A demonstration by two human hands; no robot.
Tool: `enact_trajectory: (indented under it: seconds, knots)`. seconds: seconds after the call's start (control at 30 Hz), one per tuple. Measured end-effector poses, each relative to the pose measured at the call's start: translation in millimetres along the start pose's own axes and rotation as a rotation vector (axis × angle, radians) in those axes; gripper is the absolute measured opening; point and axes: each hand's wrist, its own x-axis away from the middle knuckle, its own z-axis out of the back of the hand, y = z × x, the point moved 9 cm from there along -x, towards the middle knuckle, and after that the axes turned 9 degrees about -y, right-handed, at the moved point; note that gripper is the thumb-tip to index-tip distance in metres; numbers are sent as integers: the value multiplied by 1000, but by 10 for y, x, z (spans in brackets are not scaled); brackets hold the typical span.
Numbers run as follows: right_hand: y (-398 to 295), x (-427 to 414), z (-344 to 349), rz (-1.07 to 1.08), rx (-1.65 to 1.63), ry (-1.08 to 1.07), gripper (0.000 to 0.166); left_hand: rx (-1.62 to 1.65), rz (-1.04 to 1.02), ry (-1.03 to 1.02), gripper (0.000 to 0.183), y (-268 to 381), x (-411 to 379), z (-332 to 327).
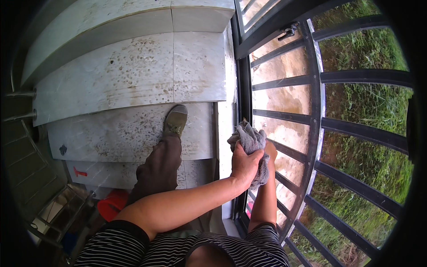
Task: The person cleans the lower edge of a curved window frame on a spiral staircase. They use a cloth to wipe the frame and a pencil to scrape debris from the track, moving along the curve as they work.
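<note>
A bunched grey cloth (252,137) is in my left hand (245,163), thumb across its front, beside the black window frame (245,90). My right hand (272,150) is at the cloth's far side, close to the dark metal bars. Cloth hides most of its fingers, so whether it grips the cloth or a bar cannot be told. A small brownish bit (245,120) shows at the cloth's upper tip.
Pale stair treads (140,73) with brown dirt marks rise ahead, and my shoe (176,118) stands on one. A red T-shaped tool (80,173) and a red bucket (111,203) are lower left. Dark bars (363,76) and a window handle (288,31) are at the right.
</note>
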Motion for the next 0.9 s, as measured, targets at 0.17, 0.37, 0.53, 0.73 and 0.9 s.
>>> enact_trajectory:
  seconds: [0.17,0.37,0.53,0.73,0.9]
  knots:
    - [-463,-298,74,66,27,67,33,76,-13,18,36,-20,-12,49]
    - [-618,-384,29,120,0,145,29,76,-2,46,38,-1,-3,124]
    - [1,-29,-297,6,-7,6,25,38,4,30,39,30,5,79]
    - [-264,600,238,-31,4,160,23,26,-16,35,36,109,-56,57]
    - [-811,-91,463,138,-36,366,21,0,-52,79,35,114,-156,156]
